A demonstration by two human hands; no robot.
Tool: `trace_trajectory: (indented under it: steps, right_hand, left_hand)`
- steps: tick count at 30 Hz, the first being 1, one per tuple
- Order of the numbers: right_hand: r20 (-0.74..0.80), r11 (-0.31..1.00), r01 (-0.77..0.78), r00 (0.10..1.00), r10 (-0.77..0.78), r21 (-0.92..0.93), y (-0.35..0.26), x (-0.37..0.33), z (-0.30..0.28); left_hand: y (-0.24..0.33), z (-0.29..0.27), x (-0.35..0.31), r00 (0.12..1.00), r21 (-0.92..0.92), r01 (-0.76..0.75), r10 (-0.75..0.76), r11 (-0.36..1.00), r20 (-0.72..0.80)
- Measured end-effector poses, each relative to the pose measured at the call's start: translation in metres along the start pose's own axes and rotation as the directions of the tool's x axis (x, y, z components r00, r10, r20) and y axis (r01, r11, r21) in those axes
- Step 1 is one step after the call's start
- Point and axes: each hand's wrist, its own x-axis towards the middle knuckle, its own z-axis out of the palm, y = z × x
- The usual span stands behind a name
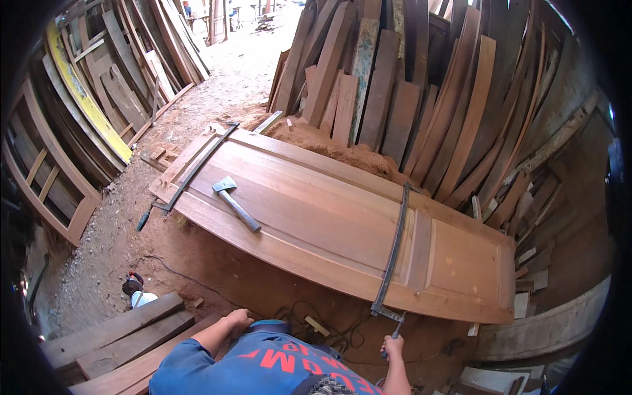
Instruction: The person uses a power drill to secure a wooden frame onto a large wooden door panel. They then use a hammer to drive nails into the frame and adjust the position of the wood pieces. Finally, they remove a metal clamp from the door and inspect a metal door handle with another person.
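Planks point(118, 328) lie just L of the L hand point(239, 320). L clamp point(197, 164) spans the door point(316, 191), well ahead & L of that hand; axe point(238, 207) lies on the door, straight ahead of it. L hand's by the shirt point(276, 352), fingers look curled; can't tell if it holds anything. Door runs ahead of both hands, L to R. R clamp point(395, 250) crosses it just ahead of R hand point(392, 345), which grips the clamp's handle point(399, 324). Boards point(378, 85) stand leaning well beyond R hand, past the door.
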Motion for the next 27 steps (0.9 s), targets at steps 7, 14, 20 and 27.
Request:
trace_trajectory:
  steps: [7,14,20,27]
  right_hand:
    - [-0.017,0.996,0.031,0.999,-0.033,-0.087,-0.004,-0.003,0.015]
    - [0.408,0.825,-0.231,0.913,0.001,0.516,0.033,-0.005,-0.011]
    - [0.091,0.998,-0.012,0.996,0.006,0.058,0.015,-0.017,0.002]
    - [-0.175,0.957,0.105,0.972,-0.157,-0.271,0.050,0.021,0.004]
  left_hand:
    - [-0.064,0.053,0.066,1.000,0.113,0.021,-0.020,0.993,-0.007]
    - [0.029,0.021,0.031,0.982,-0.218,0.058,-0.095,0.974,-0.163]
    - [0.027,0.027,0.051,0.997,-0.066,-0.015,0.010,0.998,-0.072]
    - [0.014,0.042,0.083,1.000,0.109,0.019,-0.021,0.994,0.018]
